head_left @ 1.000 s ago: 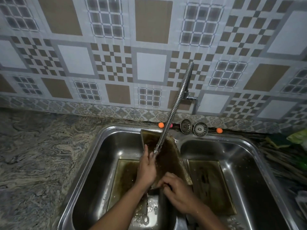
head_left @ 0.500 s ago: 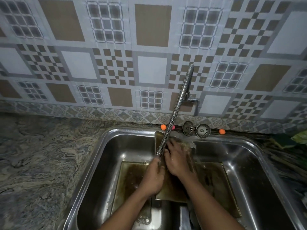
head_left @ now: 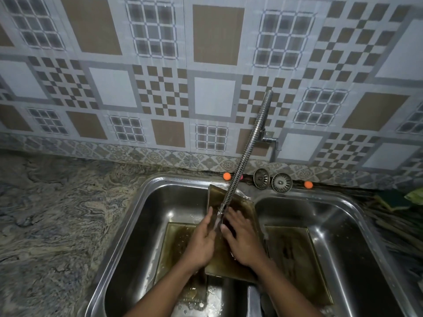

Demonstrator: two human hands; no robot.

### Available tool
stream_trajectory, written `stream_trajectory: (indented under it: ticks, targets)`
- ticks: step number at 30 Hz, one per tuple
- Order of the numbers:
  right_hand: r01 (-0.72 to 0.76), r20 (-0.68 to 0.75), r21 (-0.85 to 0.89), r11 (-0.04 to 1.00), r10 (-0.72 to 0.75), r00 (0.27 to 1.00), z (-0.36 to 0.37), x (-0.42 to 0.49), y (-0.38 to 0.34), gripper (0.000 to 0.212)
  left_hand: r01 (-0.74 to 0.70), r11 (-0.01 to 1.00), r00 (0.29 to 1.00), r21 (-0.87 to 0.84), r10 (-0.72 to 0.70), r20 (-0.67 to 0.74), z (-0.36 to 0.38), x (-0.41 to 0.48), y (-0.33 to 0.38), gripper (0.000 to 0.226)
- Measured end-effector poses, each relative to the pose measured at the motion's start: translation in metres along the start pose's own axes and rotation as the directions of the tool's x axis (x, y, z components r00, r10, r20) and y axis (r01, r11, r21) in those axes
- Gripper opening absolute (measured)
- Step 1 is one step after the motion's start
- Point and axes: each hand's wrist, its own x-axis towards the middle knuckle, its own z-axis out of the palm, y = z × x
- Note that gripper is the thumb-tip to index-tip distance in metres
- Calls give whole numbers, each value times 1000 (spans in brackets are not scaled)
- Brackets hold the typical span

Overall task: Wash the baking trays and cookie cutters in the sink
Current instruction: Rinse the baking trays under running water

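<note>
Both my hands are on a brown tray point(head_left: 229, 263). It leans tilted over the wall between the two bowls of the sink point(head_left: 146, 188). My left hand point(head_left: 201, 242) lies with straight fingers along the tray's left edge. My right hand point(head_left: 243, 240) lies flat on it with fingers spread. Water runs from the tap point(head_left: 248, 154) down between them. The left tray point(head_left: 175, 243) lies flat in the left bowl. The right tray point(head_left: 295, 255) lies flat in the right bowl. Two strainers point(head_left: 261, 178) stand at the back by the wall.
</note>
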Motion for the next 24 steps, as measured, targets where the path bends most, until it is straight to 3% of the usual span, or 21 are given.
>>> stream_trajectory:
  ticks: [3, 5, 7, 10, 12, 15, 18, 21, 22, 24]
  targets:
    - [-316, -88, 62, 947, 321, 943, 1, -6, 15, 71, -16, 998, 997, 56, 12, 77, 8, -6, -10, 58]
    - [-384, -204, 103, 918, 397, 895, 1, 4, 14, 70, -57, 989, 991, 139, 40, 125, 20, -10, -10, 69]
    - [-324, -255, 131, 937, 348, 902, -1, 13, 8, 62, -78, 985, 988, 152, 56, 142, 25, -10, -5, 70]
    - [-44, -155, 273, 961, 89, 984, -4, 13, -11, 44, -119, 986, 992, 114, 114, 53, 19, -5, 5, 61]
    - [-11, -85, 426, 905, 52, 995, -8, 3, -29, 40, -101, 995, 995, 1, 101, 19, 12, 0, 11, 71]
    - [-100, -13, 708, 699, 155, 988, -18, -12, -52, 35, -27, 993, 999, -111, 29, 15, 14, 2, 12, 68]
    - [-170, 75, 921, 351, 269, 960, -30, -20, -68, 34, -17, 988, 1000, -157, 17, -6, 25, -1, 6, 58]
    - [-184, 177, 983, -6, 307, 935, -41, -19, -71, 38, -92, 995, 996, -32, 92, 9, 32, -3, 3, 48]
    - [-183, 196, 981, -70, 306, 932, -45, -19, -70, 38, -119, 993, 993, 5, 119, -1, 31, -3, 1, 45]
    - [-190, 207, 978, -88, 299, 931, -52, -19, -63, 32, -137, 984, 990, 116, 139, -8, 25, -4, -4, 42]
